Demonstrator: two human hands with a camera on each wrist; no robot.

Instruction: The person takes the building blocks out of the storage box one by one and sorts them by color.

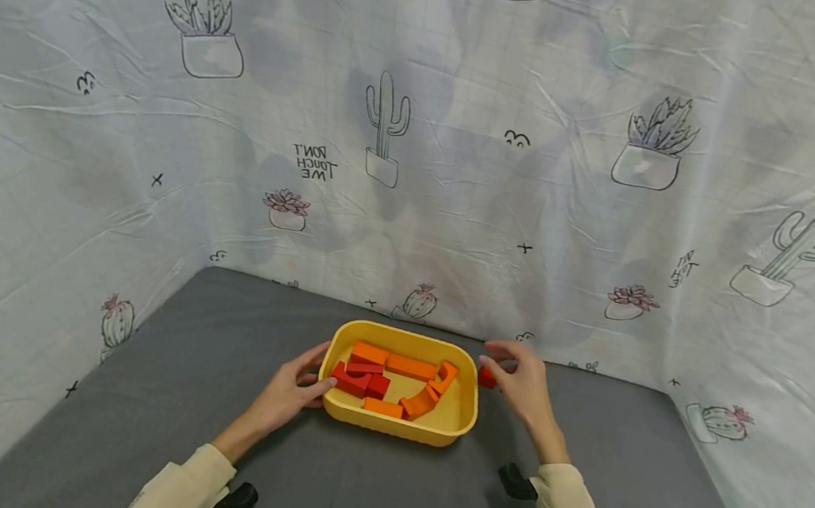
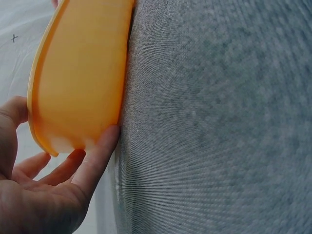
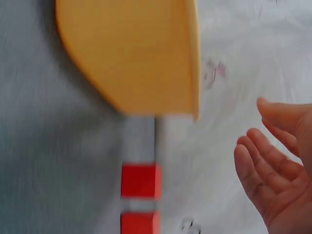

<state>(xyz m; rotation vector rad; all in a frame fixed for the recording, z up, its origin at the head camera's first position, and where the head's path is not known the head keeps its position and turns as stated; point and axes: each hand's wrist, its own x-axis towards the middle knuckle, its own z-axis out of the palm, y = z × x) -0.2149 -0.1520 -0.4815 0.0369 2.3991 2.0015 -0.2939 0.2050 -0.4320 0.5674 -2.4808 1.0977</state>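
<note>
A yellow plastic bin (image 1: 395, 431) stands on the grey table with several orange and red toy blocks inside. Among them are a red arch block (image 1: 350, 382), a long orange block (image 1: 411, 368) and a curved orange block (image 1: 420, 404). My left hand (image 1: 288, 387) grips the bin's left end, thumb at the rim and fingers against the outer wall; the left wrist view shows this hold from the side. Just past the bin's right end, my right hand (image 3: 273, 170) is raised with nothing between its fingers. Near it on the table lies a red block (image 3: 140, 180), partly hidden by the hand in the head view.
A second red block (image 3: 139, 223) lies close to the first in the right wrist view. Behind the grey table (image 1: 365, 492) hangs a pale curtain (image 1: 450, 209) with cactus drawings, which also runs along both sides.
</note>
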